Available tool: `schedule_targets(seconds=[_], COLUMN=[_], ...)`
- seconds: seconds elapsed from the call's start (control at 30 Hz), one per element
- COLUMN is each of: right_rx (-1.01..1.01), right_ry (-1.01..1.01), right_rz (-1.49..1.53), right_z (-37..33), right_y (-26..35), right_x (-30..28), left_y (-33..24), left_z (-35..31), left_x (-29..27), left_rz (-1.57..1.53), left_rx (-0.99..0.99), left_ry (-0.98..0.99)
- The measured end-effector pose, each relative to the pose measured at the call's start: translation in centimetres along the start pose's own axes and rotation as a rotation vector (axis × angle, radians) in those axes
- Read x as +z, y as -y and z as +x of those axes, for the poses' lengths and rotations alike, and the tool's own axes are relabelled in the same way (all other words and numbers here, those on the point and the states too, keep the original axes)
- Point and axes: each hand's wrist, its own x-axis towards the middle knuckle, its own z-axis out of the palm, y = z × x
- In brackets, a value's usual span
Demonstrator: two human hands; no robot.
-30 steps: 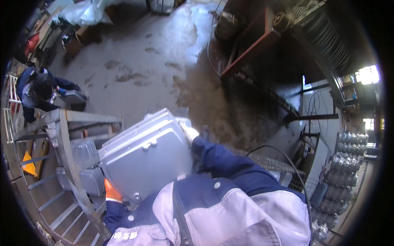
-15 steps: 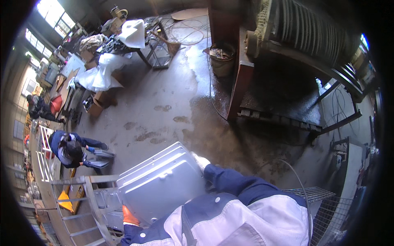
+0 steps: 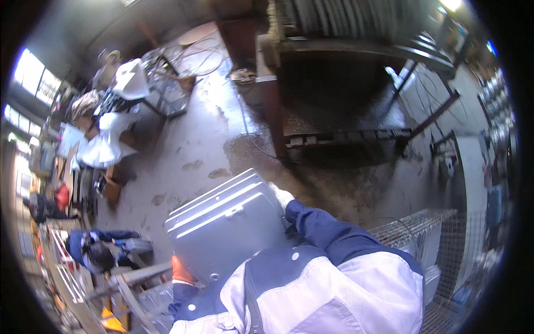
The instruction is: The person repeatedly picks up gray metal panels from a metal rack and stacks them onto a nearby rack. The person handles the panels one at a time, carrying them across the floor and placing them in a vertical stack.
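Against my front I hold a large grey panel (image 3: pixel 228 236), shaped like a shallow tray, with raised ribs across its far end and small round bosses. My left hand (image 3: pixel 182 270), in an orange glove, is closed on its lower left edge. At its right edge, my right hand (image 3: pixel 282 196) in a whitish glove grips the far corner side; its fingertips are partly hidden by the panel. The panel is tilted, and its underside does not show.
A metal frame rack (image 3: pixel 133 298) stands close on my left. Beyond it a co-worker (image 3: pixel 97 250) bends over similar grey pieces (image 3: pixel 137 246). A wire-mesh cart (image 3: pixel 414 228) is near on the right. Ahead stands a machine on a steel frame (image 3: pixel 345 136), with a cluttered table (image 3: pixel 105 125) farther left.
The view has turned to the right, so the table, machine and co-worker sit farther left. The panel stays in both hands and is turned slightly.
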Motion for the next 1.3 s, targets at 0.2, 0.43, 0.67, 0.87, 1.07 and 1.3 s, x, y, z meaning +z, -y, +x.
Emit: schedule_targets(seconds=[0.2, 0.43, 0.67, 0.87, 1.07, 1.3], right_rx=[-0.106, -0.437, -0.313, -0.083, -0.111, -0.188], right_ry=[-0.005, -0.110, -0.563, -0.585, -0.583, -0.718], right_rz=[-0.009, 0.520, -0.201, 0.293, 0.040, 0.268], right_z=[5.5, 11.9, -9.0, -17.0, -17.0, -15.3], right_y=[-2.3, -10.3, -13.4, -11.5, -10.6, -9.6], right_x=[0.4, 3.3, 8.0, 11.0, 9.2, 8.5], left_y=[-3.5, -9.4, -14.3, -18.7, -20.4, -20.5], left_z=[0.2, 1.8, 3.7, 7.7, 9.7, 12.3], left_x=[4.0, 6.9, 4.5, 7.7, 12.5, 20.4], left_rz=[0.133, 0.467, 0.730, 0.916, 1.025, 1.132], left_rx=[-0.010, 0.031, -0.164, -0.217, -0.195, -0.198], left_ry=[0.057, 0.470, 0.606, 0.706, 0.765, 0.890])
